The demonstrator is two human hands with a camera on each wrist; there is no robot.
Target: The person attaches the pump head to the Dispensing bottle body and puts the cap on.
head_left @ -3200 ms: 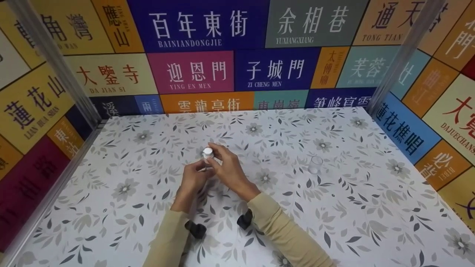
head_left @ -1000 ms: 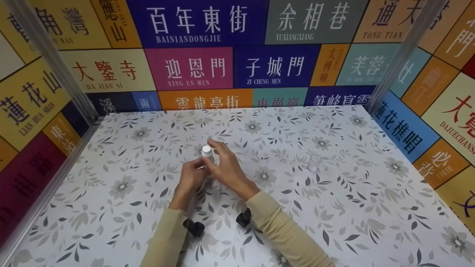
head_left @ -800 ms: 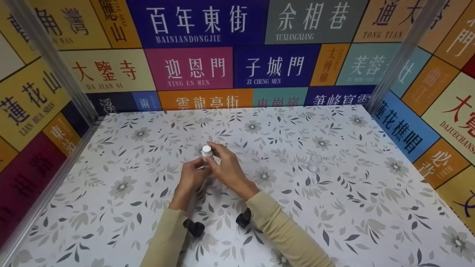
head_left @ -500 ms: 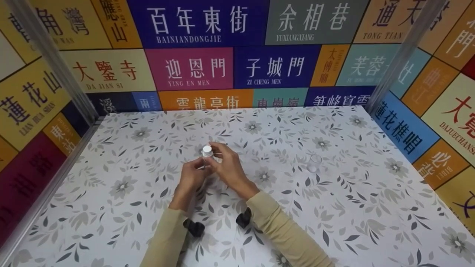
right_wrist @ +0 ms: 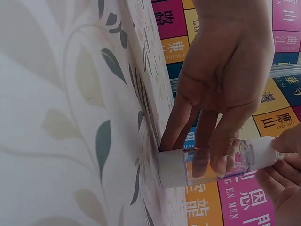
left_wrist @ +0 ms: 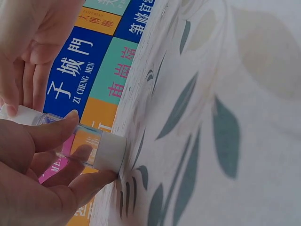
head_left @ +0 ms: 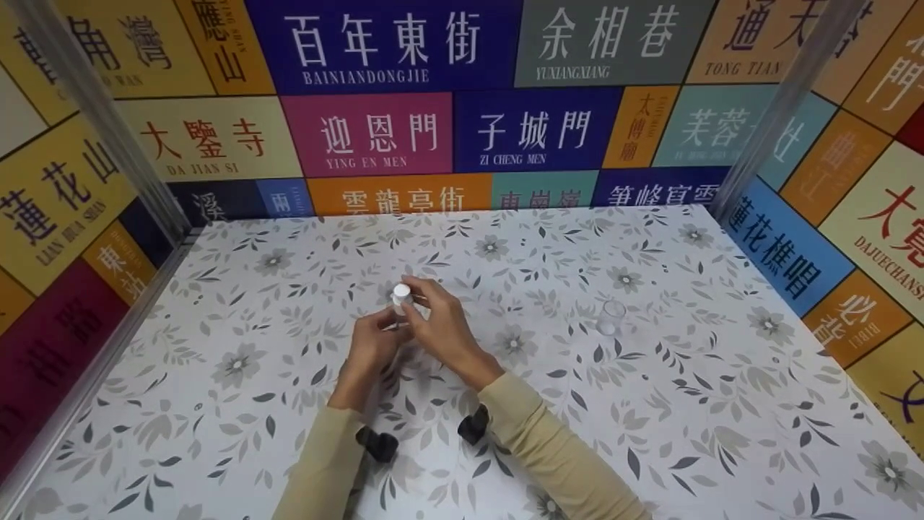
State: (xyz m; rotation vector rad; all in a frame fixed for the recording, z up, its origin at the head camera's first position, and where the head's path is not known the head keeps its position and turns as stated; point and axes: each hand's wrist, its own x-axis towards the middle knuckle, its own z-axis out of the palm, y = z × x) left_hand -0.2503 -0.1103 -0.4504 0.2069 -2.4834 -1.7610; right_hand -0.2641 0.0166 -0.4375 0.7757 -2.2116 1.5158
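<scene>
Between both hands stands a small clear bottle [left_wrist: 87, 137] with a white base [right_wrist: 172, 168] and a white top [head_left: 402, 292]. My left hand [head_left: 373, 345] grips the clear body low down, thumb on one side and fingers on the other. The base is right at the tabletop in both wrist views. My right hand [head_left: 446, 326] pinches the white top between thumb and fingers; its thumb [right_wrist: 288, 140] shows at the edge of the right wrist view. Off to the right stands a small transparent cup-shaped piece [head_left: 612, 318], apart from both hands.
A white tablecloth [head_left: 289, 433] with grey leaves and flowers covers the table. Panels with coloured signs [head_left: 390, 43] rise behind it and along both sides, with metal posts [head_left: 123, 123] at the corners. Black wrist-worn devices [head_left: 377, 444] hang at both sleeves.
My right fingers have shifted slightly around the white top, the index finger lifting off and coming back. My left hand and the bottle have stayed nearly in place. The transparent piece has not moved.
</scene>
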